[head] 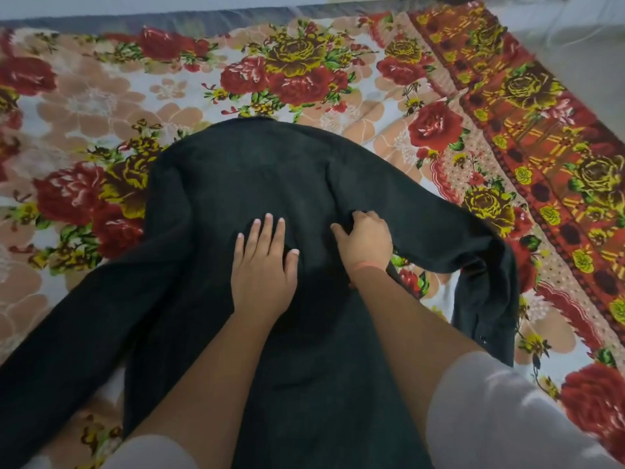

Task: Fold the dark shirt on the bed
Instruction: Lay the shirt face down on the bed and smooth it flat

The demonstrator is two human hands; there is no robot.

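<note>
Our forearms reach out from white sleeves [490, 418] over the cloth. We press our left hand [262, 269] flat on the dark shirt [243, 177], fingers straight and slightly spread. Just beside it, our right hand [367, 243] curls its fingers around a fold of fabric where one sleeve begins. The shirt lies spread on the bed's floral sheet [101, 96], sleeves out to both sides, collar end farthest from us.
</note>
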